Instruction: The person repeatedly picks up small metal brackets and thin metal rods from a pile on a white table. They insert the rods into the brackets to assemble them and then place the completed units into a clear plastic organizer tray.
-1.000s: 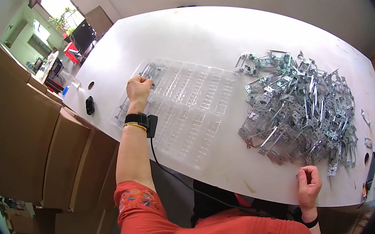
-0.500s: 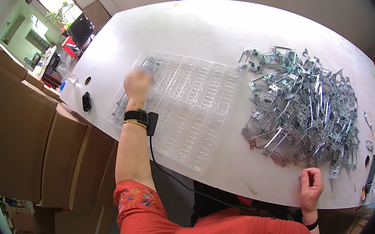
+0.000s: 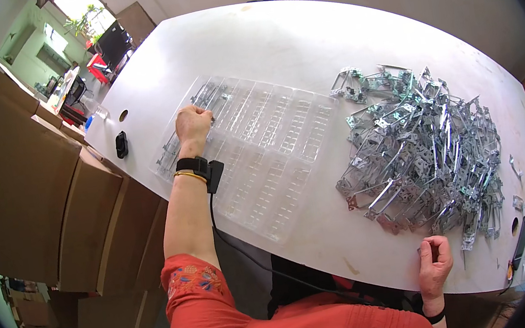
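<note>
My left hand [image 3: 193,125] is closed, fingertips bent down over the left columns of a clear plastic compartment tray [image 3: 269,183]. Whatever its fingers grip is hidden beneath them. Thin silvery metal brackets [image 3: 209,95] lie in the tray's left compartments, beyond the hand and also beside it. The compartments farther right show only their moulded ridges. My right hand [image 3: 435,265] rests at the table's near edge with fingers curled in and nothing visible in them. Just beyond it spreads a large heap of similar metal brackets [image 3: 428,150].
The white table [image 3: 299,35] has cable holes and a small black object [image 3: 121,144] at left. Cardboard boxes [image 3: 23,187] stack along its left side. A black cable [image 3: 248,257] runs from my left wrist device. A dark-handled tool [image 3: 518,244] lies at the right edge.
My left hand, blurred by motion half a second ago, is now sharp and marginally lower over the same part of the tray. The right hand has stayed still.
</note>
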A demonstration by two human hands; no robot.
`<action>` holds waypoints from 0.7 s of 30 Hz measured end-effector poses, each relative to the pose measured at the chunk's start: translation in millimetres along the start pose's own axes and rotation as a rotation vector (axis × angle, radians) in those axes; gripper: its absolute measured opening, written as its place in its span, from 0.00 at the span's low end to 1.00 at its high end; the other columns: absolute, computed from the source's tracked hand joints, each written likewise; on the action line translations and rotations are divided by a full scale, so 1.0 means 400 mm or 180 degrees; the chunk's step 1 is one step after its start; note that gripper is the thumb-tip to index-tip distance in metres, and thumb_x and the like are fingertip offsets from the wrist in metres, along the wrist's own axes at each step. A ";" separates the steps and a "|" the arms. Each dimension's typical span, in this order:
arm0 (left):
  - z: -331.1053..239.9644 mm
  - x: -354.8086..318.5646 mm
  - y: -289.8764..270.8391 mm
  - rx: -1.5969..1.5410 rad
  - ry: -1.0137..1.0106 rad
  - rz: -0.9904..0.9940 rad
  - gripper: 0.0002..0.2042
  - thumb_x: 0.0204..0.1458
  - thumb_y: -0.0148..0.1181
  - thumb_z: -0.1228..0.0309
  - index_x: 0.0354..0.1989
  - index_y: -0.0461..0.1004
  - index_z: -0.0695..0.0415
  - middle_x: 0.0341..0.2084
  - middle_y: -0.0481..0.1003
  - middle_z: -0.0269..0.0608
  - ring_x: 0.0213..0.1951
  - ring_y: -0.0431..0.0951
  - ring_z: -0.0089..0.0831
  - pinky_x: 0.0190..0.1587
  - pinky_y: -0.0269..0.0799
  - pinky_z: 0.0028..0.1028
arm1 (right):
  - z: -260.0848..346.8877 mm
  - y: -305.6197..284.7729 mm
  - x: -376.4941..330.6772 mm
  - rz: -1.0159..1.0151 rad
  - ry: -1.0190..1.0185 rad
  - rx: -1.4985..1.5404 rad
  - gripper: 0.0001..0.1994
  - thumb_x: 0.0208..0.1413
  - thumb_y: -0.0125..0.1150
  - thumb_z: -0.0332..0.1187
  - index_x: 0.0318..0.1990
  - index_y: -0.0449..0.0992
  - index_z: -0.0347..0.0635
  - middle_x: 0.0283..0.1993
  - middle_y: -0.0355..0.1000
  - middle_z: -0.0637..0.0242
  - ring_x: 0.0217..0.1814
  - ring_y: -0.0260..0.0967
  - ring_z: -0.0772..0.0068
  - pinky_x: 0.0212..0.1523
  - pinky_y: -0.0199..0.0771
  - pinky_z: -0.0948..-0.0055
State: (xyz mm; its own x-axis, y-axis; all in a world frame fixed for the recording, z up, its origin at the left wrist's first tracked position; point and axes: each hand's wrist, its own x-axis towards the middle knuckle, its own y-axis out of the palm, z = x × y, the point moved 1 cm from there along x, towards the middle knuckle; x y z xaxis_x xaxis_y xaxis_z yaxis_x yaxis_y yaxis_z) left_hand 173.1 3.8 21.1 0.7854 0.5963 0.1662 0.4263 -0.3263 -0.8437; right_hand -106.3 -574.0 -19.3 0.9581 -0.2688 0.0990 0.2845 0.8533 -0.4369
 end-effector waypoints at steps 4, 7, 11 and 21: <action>-0.007 -0.008 -0.004 0.0179 -0.0157 0.0170 0.11 0.46 0.70 0.63 0.35 0.88 0.55 0.36 0.87 0.49 0.42 0.88 0.45 0.50 0.81 0.39 | 0.001 -0.001 -0.001 -0.0002 -0.0027 -0.0032 0.02 0.66 0.63 0.24 0.42 0.76 0.38 0.37 0.71 0.71 0.34 0.66 0.80 0.36 0.66 0.78; -0.011 -0.007 -0.005 0.0302 -0.0253 0.0228 0.12 0.46 0.69 0.64 0.37 0.89 0.54 0.39 0.87 0.50 0.45 0.87 0.46 0.53 0.80 0.39 | 0.002 -0.001 -0.002 0.0001 0.0001 0.0027 0.02 0.66 0.63 0.24 0.42 0.76 0.38 0.37 0.71 0.71 0.34 0.65 0.80 0.36 0.66 0.78; -0.007 -0.005 -0.001 0.0435 -0.0247 0.0204 0.13 0.47 0.66 0.66 0.39 0.89 0.55 0.41 0.86 0.53 0.48 0.87 0.49 0.56 0.80 0.40 | 0.004 0.001 -0.001 -0.0003 -0.0030 0.0038 0.02 0.67 0.63 0.24 0.42 0.76 0.38 0.37 0.70 0.71 0.34 0.65 0.81 0.35 0.66 0.79; -0.020 -0.019 0.006 0.0503 -0.0066 0.0066 0.14 0.50 0.62 0.68 0.41 0.88 0.59 0.43 0.85 0.59 0.50 0.86 0.53 0.57 0.80 0.43 | -0.004 0.001 0.001 0.0035 -0.0142 -0.0042 0.02 0.70 0.62 0.27 0.43 0.75 0.42 0.35 0.67 0.79 0.34 0.61 0.88 0.35 0.63 0.83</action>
State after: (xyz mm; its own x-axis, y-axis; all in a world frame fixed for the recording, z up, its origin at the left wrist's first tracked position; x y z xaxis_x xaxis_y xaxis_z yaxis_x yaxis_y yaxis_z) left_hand 171.8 -7.6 21.8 0.7832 0.6061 0.1387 0.3329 -0.2204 -0.9168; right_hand -105.8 -574.4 -21.1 0.9618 -0.2389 0.1336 0.2736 0.8501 -0.4499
